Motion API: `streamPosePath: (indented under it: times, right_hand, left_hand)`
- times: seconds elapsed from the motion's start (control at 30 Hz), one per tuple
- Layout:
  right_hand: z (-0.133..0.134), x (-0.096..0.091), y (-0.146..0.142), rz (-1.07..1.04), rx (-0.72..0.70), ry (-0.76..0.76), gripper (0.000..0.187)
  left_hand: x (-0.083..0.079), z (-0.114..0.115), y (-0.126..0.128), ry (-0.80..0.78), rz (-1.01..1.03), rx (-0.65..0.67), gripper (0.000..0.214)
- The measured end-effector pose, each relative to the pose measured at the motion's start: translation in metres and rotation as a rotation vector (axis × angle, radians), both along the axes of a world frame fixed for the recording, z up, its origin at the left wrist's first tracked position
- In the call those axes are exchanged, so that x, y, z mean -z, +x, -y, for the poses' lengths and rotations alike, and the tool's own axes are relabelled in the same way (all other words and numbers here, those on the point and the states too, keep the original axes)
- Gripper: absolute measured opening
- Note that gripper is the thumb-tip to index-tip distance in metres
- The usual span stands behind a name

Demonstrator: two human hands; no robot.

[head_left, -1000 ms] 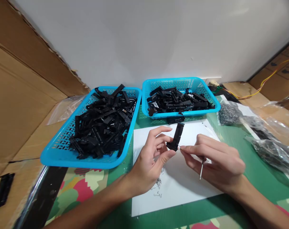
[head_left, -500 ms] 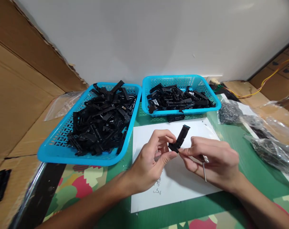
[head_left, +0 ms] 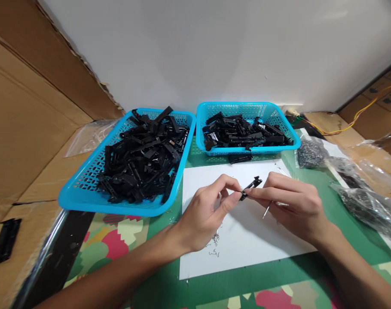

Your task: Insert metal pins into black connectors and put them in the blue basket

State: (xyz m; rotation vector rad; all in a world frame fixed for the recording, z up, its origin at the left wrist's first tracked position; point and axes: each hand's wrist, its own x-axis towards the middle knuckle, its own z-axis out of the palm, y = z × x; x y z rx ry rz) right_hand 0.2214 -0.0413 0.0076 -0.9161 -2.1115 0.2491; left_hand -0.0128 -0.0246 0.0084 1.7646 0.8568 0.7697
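Above a white sheet (head_left: 247,249), my left hand (head_left: 208,210) pinches the lower end of a slim black plastic part (head_left: 252,184) between thumb and fingertips. My right hand (head_left: 292,201) is closed, its thumb and forefinger pressed against the same end of that part. A thin metal tool (head_left: 267,209) sticks out below the right hand's fingers; its other end is hidden in the palm. Small bent wire pieces (head_left: 215,238) lie on the sheet below my left hand. Whatever sits between the fingertips is too small to make out.
Two blue baskets, one at left (head_left: 118,209) and one at the back (head_left: 247,150), hold heaps of black plastic parts. One black part (head_left: 241,159) lies before the back basket. Bags of small metal pieces (head_left: 311,152) rest at right. A black part (head_left: 4,240) lies far left on cardboard.
The black part has turned from standing up with its broad face showing to lying lower and edge-on. The metal tool's tip has swung to the left. Both hands still hold on.
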Motion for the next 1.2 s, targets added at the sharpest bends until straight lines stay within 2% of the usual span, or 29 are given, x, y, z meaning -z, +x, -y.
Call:
streamPosePath:
  times: [0.1,0.17,0.27,0.37,0.43,0.53,0.6,0.67,0.8,0.87,0.97,1.2]
  right_hand:
    - [-0.004,0.005,0.005,0.066,0.0,-0.011,0.021]
    - [-0.005,0.005,0.007,0.094,-0.027,-0.06,0.02]
    - [-0.005,-0.001,0.008,0.136,-0.033,-0.222,0.022]
    - [-0.005,-0.006,0.008,0.168,0.011,-0.357,0.028]
    - [-0.006,-0.006,0.008,0.188,0.037,-0.37,0.029]
    - [-0.009,-0.004,0.005,0.189,0.066,-0.303,0.028]
    - [-0.009,-0.002,0.0,0.095,0.073,-0.267,0.029]
    - [-0.006,-0.001,-0.009,-0.093,0.115,-0.29,0.023]
    - [0.002,0.0,-0.032,-0.504,0.26,-0.468,0.002]
    - [0.004,0.001,-0.041,-0.62,0.262,-0.538,0.006]
    - [0.005,0.002,-0.047,-0.648,0.252,-0.553,0.008]
    - [0.008,-0.005,-0.044,-0.455,0.271,-0.48,0.015]
  left_hand:
    - [0.003,0.0,0.0,0.188,-0.12,-0.056,0.012]
    - [0.005,0.001,0.001,0.26,-0.169,-0.098,0.011]
    - [0.008,0.002,0.003,0.309,-0.234,-0.158,0.009]
    - [0.01,0.002,0.004,0.32,-0.249,-0.159,0.011]
    - [0.01,0.002,0.004,0.332,-0.247,-0.145,0.012]
    - [0.011,0.002,0.004,0.371,-0.252,-0.152,0.013]
    - [0.012,0.002,0.003,0.399,-0.254,-0.159,0.011]
    - [0.012,0.003,0.002,0.43,-0.251,-0.152,0.007]
    - [0.014,0.005,0.002,0.484,-0.247,-0.123,0.005]
    - [0.016,0.005,0.003,0.512,-0.237,-0.11,0.006]
    - [0.018,0.005,0.004,0.554,-0.218,-0.101,0.007]
    - [0.02,0.006,0.005,0.562,-0.265,-0.094,0.007]
